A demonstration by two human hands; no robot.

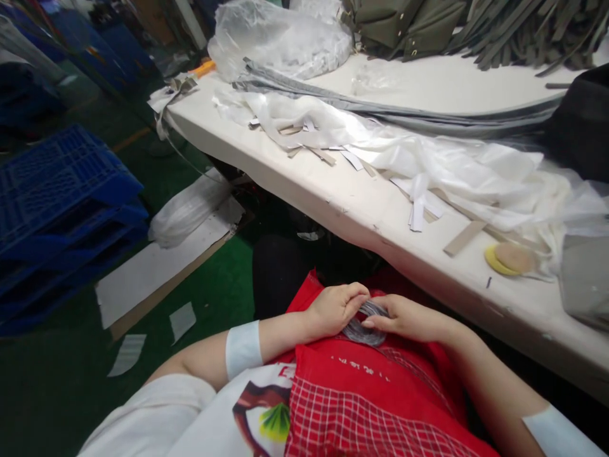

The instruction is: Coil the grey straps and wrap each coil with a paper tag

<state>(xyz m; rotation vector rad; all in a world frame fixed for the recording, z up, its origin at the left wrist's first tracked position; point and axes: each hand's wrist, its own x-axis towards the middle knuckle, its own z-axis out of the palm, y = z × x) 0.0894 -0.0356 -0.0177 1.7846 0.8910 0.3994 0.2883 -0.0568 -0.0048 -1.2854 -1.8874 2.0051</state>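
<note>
Low over my lap, against the red apron, I hold a looped bundle of grey cord or strips. The fingers of my left hand are closed around its left side. My right hand grips the other side, its thumb laid across the loop. Both hands are close together, with the loop bridging them and sagging a little below. Part of the bundle is hidden under the fingers, so its ends cannot be made out.
The white table runs diagonally ahead, carrying crumpled white film, long grey strips, a yellow tape roll and olive bags. Blue pallets are stacked at left. A white board lies on the green floor.
</note>
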